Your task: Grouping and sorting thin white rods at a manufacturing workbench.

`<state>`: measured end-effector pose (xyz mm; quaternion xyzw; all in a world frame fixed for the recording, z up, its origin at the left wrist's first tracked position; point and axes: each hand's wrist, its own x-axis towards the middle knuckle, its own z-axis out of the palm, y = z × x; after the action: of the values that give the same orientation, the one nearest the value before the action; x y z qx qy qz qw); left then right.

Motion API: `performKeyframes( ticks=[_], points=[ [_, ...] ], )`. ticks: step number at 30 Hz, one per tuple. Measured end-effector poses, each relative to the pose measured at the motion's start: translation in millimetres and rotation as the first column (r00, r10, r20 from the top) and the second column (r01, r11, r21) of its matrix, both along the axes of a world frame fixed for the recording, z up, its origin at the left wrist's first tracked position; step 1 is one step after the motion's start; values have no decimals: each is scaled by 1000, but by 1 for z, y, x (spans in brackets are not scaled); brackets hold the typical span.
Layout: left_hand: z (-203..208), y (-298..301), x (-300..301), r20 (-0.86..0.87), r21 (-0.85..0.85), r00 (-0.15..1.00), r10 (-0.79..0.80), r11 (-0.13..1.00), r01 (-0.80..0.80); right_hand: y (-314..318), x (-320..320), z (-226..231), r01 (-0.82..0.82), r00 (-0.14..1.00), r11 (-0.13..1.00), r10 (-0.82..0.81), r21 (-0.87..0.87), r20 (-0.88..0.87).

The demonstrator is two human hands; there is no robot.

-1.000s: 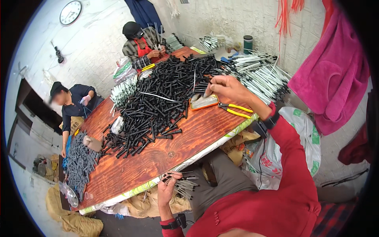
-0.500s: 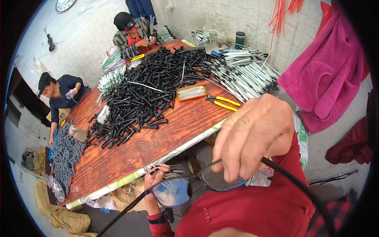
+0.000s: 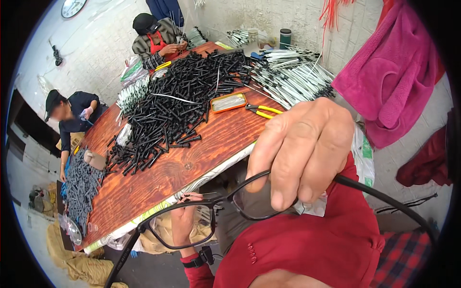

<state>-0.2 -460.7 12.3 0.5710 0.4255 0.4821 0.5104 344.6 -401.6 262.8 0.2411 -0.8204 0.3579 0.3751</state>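
Note:
Close in front of me, my right hand (image 3: 305, 149) is closed on a pair of black-framed eyeglasses (image 3: 224, 198), gripping them by one lens rim. The arms of the glasses spread out to the lower left and the right. Lower down, below the table's near edge, my left hand (image 3: 181, 223) shows partly through the other lens. Its fingers are closed around several thin sticks with black ends (image 3: 185, 197), mostly hidden by the hand and the frame. A black band is on my left wrist.
The wooden table (image 3: 192, 165) holds a heap of black plastic pieces (image 3: 168, 110), white rods (image 3: 293, 79), grey pieces (image 3: 81, 192), an orange-rimmed tin (image 3: 228, 102) and yellow-handled pliers (image 3: 264, 111). Two people work at its far and left sides. A pink cloth (image 3: 394, 72) hangs at right.
My right hand has moved slightly down and left, and the glasses have spread wider across the view, their frame now around my left hand. The sticks in my left hand show less.

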Motion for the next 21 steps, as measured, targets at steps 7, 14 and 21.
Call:
performKeyframes(
  ticks=[7,14,21],
  points=[
    [-4,-9,5,-10,48,999,-31,998,31,-3,-17,-25,-94,993,995,97,43,-70],
    [-33,11,-10,-107,114,993,-42,992,54,4,-35,-69,-71,984,995,57,-75,-168],
    [-22,10,-11,-85,90,994,-65,993,72,-39,9,-78,23,992,993,-38,-118,-124]
  ],
)
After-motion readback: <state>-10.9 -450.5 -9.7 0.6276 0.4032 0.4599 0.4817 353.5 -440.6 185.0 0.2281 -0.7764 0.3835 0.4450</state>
